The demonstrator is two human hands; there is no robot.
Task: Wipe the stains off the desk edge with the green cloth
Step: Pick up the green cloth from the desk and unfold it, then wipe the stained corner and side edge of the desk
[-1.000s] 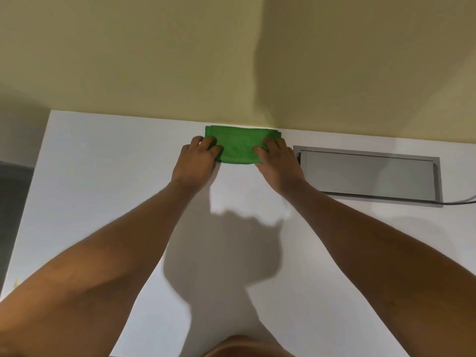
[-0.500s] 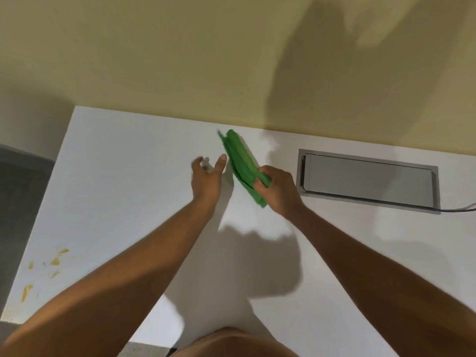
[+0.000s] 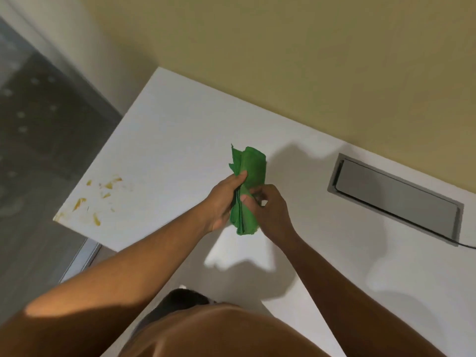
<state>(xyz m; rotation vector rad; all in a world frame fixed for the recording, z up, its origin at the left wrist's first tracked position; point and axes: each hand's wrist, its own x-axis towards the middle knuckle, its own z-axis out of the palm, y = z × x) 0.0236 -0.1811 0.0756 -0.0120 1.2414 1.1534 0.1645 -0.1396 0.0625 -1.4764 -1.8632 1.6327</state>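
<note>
The folded green cloth [image 3: 248,181] is lifted above the middle of the white desk [image 3: 167,140], bunched lengthwise. My left hand [image 3: 223,202] grips its left side with the thumb on top. My right hand [image 3: 270,211] pinches its lower right part. Yellow-orange stains [image 3: 99,195] are smeared across the desk's near-left corner, along the left edge, well to the left of both hands.
A grey rectangular cable hatch [image 3: 395,199] is set into the desk at the right, with a dark cable [image 3: 466,245] leaving its corner. A yellow wall [image 3: 283,47] runs behind the desk. Grey floor [image 3: 38,140] lies beyond the left edge.
The cloth has been picked up off the desk by the wall and brought nearer. My left hand, open half a second ago, now grips it too. The view has turned left, showing the stains.
</note>
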